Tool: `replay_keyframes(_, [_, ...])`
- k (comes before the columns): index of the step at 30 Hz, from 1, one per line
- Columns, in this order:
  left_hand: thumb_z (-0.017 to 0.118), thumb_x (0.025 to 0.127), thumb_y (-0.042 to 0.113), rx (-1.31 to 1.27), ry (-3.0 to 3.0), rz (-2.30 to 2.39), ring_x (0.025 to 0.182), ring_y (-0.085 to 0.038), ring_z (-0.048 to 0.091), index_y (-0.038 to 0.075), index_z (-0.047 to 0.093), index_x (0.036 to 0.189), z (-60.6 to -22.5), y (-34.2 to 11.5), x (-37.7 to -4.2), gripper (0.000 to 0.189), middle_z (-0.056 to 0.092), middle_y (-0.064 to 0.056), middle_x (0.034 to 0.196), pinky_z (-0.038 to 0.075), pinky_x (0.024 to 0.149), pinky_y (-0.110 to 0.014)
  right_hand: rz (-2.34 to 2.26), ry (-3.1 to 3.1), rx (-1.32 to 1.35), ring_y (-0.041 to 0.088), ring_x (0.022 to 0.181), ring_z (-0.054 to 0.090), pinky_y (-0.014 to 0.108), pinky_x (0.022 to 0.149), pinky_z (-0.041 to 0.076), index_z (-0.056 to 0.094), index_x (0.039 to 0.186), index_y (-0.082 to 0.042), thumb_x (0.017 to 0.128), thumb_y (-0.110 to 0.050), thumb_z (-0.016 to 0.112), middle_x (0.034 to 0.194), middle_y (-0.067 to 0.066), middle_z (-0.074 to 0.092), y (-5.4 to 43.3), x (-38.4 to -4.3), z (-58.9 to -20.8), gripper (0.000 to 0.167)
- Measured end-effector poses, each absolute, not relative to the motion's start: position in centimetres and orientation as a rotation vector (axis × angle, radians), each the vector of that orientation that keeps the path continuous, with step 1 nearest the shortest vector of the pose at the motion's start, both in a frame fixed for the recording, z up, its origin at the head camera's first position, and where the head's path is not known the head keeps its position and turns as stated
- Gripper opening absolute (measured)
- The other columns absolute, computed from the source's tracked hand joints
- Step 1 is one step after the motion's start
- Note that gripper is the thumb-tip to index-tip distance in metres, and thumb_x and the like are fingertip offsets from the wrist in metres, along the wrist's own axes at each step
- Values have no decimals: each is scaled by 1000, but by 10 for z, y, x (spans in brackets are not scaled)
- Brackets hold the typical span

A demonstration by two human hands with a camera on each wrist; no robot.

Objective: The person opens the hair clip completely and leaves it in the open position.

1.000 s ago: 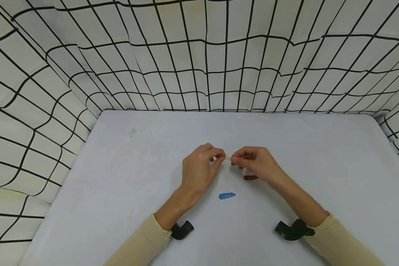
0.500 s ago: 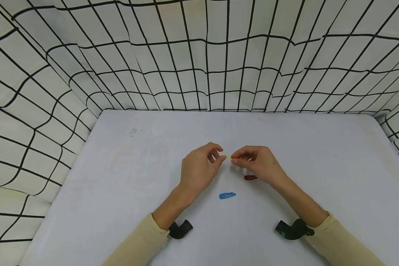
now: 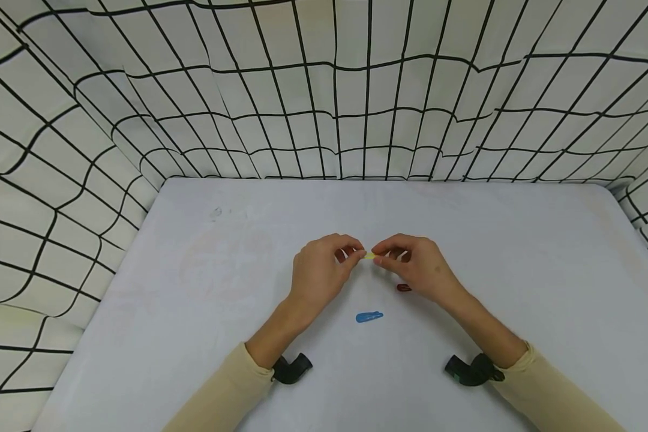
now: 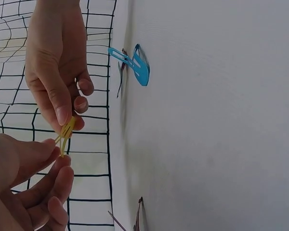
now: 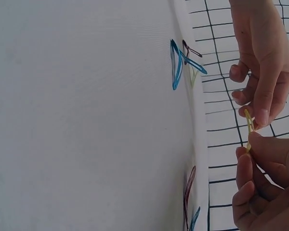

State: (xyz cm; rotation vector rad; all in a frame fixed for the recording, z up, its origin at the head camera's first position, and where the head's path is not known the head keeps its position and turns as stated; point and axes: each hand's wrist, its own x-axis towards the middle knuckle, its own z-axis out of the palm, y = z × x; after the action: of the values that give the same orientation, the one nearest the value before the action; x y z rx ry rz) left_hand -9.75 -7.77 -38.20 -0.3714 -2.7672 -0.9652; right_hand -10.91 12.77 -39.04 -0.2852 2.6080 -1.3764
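Between my two hands, above the table, is a yellow snap hair clip point(image 3: 369, 256). The thumb and forefinger of my left hand point(image 3: 318, 267) pinch one end. My right hand point(image 3: 423, 267) pinches the other end, thumb over forefinger, as the left wrist view shows for the yellow clip point(image 4: 67, 129). A blue snap clip point(image 3: 369, 317) lies nearer the body; in the left wrist view the blue clip point(image 4: 140, 70) has its two halves sprung apart. Partly covered by my right hand, a dark red clip point(image 3: 404, 288) lies on the table.
The right wrist view shows more clips low on the white table point(image 3: 221, 336): a dark red one point(image 5: 189, 197), a second blue one point(image 5: 195, 220) and a pale yellow-green one point(image 5: 193, 77). Black netting point(image 3: 335, 117) over white walls borders the back and sides.
The left forefinger lifted off the yellow clip half a second ago and is now back against it. The right hand has turned slightly and covers more of the dark red clip.
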Motion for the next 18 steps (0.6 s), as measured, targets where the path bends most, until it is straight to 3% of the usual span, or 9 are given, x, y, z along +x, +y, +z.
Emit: replay_keyframes(18, [82, 91, 25, -389, -2898, -857, 67, -8, 62, 22, 82, 95, -383, -77, -99, 4, 76, 5, 84, 44, 53, -21, -1225, 2721, -420, 18, 73, 60, 26, 51, 50, 78, 108, -13, 92, -12, 79, 98, 3, 69, 120, -110, -397, 16])
